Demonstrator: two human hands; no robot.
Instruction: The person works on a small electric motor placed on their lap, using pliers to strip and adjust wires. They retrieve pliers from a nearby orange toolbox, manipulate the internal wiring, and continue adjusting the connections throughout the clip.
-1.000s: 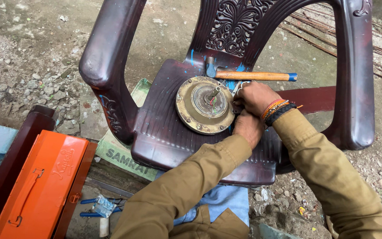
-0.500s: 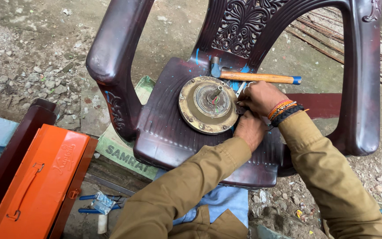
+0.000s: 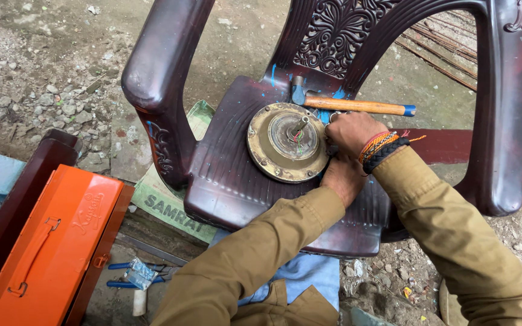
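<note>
The round metal motor housing [image 3: 287,142] lies flat at the centre of the chair seat [image 3: 231,181]. Both hands touch its right rim: right hand [image 3: 353,130] above, left hand [image 3: 341,178] below, fingers curled; grip cannot be determined. A wooden-handled hammer [image 3: 357,106] lies along the seat's back edge.

Outdoors in flat daylight, rough dirt and gravel ground [image 3: 37,84] littered with small stones. A dark maroon plastic armchair [image 3: 170,66] with a carved backrest stands there, an orange metal toolbox [image 3: 43,247] lies lower left, blue-handled pliers [image 3: 122,274] beside it.
</note>
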